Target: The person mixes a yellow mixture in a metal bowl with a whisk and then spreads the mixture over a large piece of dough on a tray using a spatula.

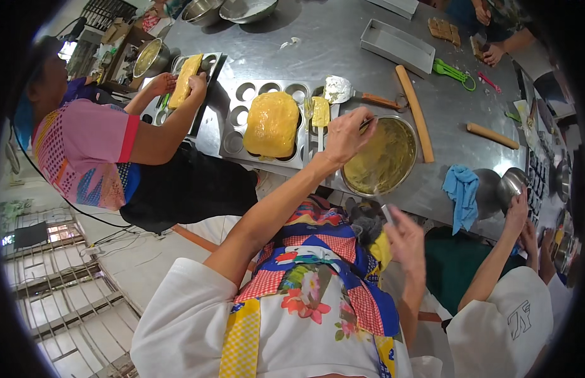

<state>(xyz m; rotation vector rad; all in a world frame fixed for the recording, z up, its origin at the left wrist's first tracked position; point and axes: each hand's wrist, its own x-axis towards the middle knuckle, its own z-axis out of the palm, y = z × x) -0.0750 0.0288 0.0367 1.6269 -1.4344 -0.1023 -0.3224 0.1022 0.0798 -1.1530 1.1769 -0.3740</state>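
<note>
My left hand (351, 134) is closed on a thin dark utensil or rim part above the left side of a steel mixing bowl (380, 156), whose inside is coated with yellow-green batter or cream. Nearer my body, my right hand (406, 236) grips a pale handle (388, 215); its far end is blurred over the bowl's near edge. To the left, a yellow-glazed loaf-like block (272, 124) rests on a muffin tin (233, 141). Beside it on the tin lie a fork (308, 113) and a spatula with a yellow-coated blade (320, 113).
A cream-smeared turner (339, 90) and a wooden rolling pin (415, 113) lie beyond the bowl. Farther off is a rectangular metal pan (397, 47). A blue cloth (461, 196) hangs at the table edge. A co-worker at left holds a yellow slab (185, 82); others stand right.
</note>
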